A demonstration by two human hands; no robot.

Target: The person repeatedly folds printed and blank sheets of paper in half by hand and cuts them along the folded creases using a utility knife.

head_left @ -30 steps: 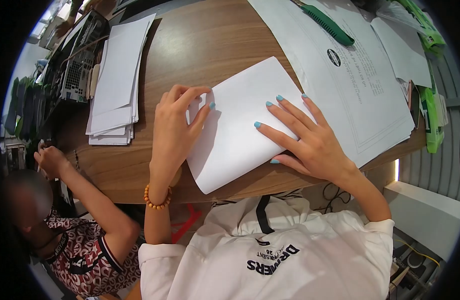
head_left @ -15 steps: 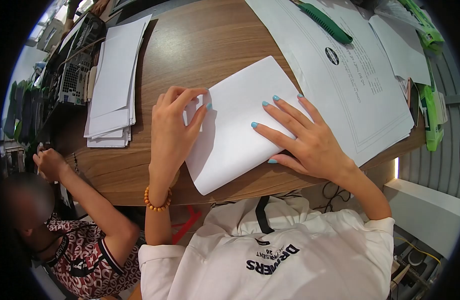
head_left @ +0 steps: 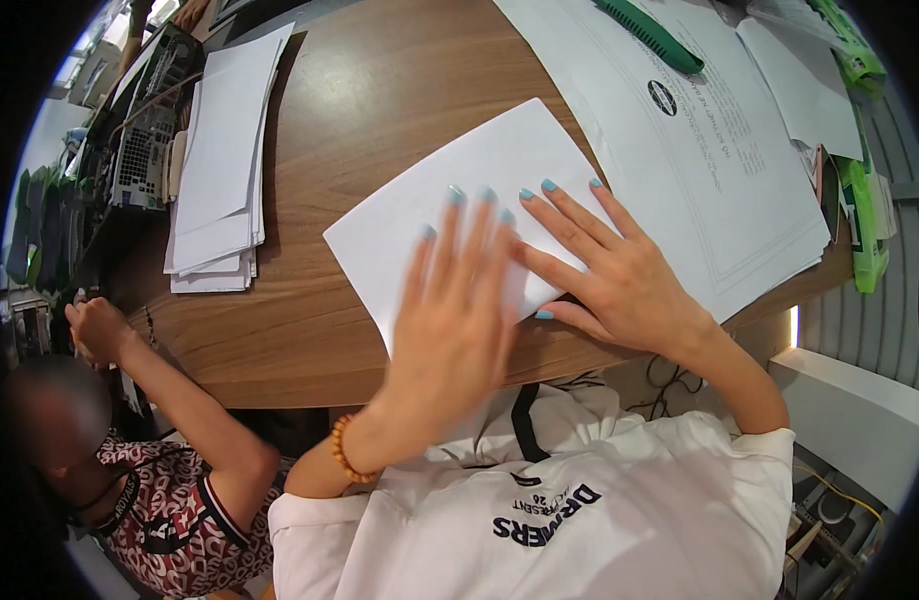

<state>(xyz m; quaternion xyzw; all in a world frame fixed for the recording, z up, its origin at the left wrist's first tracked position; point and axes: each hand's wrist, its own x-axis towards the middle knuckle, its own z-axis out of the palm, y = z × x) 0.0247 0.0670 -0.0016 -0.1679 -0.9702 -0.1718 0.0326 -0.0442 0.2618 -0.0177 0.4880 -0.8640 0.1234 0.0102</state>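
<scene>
A sheet of white paper (head_left: 400,215), folded over, lies at a slant near the front edge of the wooden table. My right hand (head_left: 620,275) rests flat on its right part with the fingers spread and the thumb by the near edge. Over the lower middle of the paper is my left hand (head_left: 455,310), a little blurred by motion, its fingers stretched out and pointing away from me. Its fingertips come close beside my right index finger. A beaded bracelet (head_left: 345,450) circles my left wrist. The sheet's near part is hidden under my left hand.
A stack of white paper (head_left: 220,160) stands at the left, beside a black computer case (head_left: 145,150). Large printed sheets (head_left: 720,230) cover the right side, with a green cutter knife (head_left: 652,38) on top. Another person's arm (head_left: 195,410) rests at the table's left edge.
My left hand has let go of the paper's left edge and swept right and nearer to me, its fingers now flat. The left part of the sheet now lies flatter. My right hand stays nearly in place.
</scene>
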